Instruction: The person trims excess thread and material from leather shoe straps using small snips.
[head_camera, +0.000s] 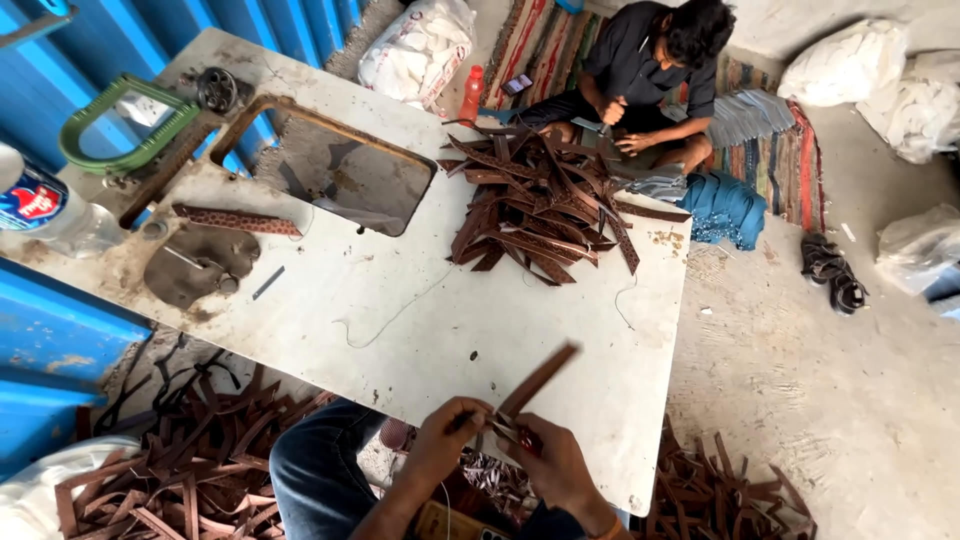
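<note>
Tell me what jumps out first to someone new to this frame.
The heap of brown strips on the far side of the white table. Near the bottom edge, the left hand and right hand grip one brown strip angled upward. A person sits on the floor beyond.

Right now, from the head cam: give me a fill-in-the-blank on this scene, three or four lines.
1. Both hands, left hand and right hand, hold one brown ____.
2. The pile of strips lies on the white ____.
3. The rectangular hole in the tabletop sits to the ____ of that pile.
4. The other person sits on the ____.

Missing words: strip; table; left; floor
</note>
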